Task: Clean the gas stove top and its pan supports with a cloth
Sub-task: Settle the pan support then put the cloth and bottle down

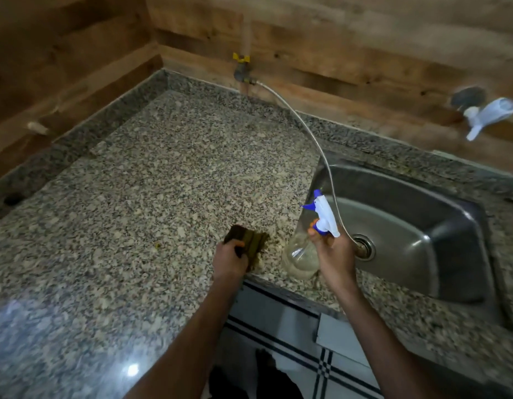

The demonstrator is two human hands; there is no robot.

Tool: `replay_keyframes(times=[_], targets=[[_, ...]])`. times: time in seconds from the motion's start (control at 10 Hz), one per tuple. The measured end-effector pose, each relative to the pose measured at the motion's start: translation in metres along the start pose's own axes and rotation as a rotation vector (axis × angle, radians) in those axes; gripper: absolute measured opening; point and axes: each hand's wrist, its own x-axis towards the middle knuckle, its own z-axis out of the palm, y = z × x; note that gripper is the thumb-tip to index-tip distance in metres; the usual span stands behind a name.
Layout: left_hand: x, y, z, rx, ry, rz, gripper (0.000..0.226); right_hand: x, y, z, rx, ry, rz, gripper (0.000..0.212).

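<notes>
My left hand grips a dark olive-green cloth and presses it on the speckled granite counter near its front edge. My right hand holds a clear spray bottle by the neck, its white and blue trigger head pointing up and left. The bottle hangs just over the counter strip between the cloth and the sink. No gas stove or pan supports are in view.
A steel sink is set in the counter at right, with a drain. A thin hose runs from a yellow-handled gas valve on the wooden wall into the sink. A white tap sticks out at upper right.
</notes>
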Motion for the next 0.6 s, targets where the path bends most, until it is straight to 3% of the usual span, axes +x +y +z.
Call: replay_keyframes(times=[0.2,0.3,0.4,0.6], targets=[[-0.019,-0.008,0.006,0.486,0.219,0.121,0.028,0.012,-0.008,0.007,-0.004,-0.113,-0.037,0.019],[-0.025,-0.005,0.006,0.626,0.160,0.121,0.034,0.016,-0.009,0.013,-0.002,-0.183,-0.066,0.020],[-0.034,-0.001,0.007,0.682,0.102,0.094,0.041,0.016,-0.007,0.015,-0.044,-0.218,-0.111,0.021],[-0.045,0.001,0.005,0.608,0.188,0.093,0.044,0.018,-0.006,0.007,-0.017,-0.314,-0.116,0.035]])
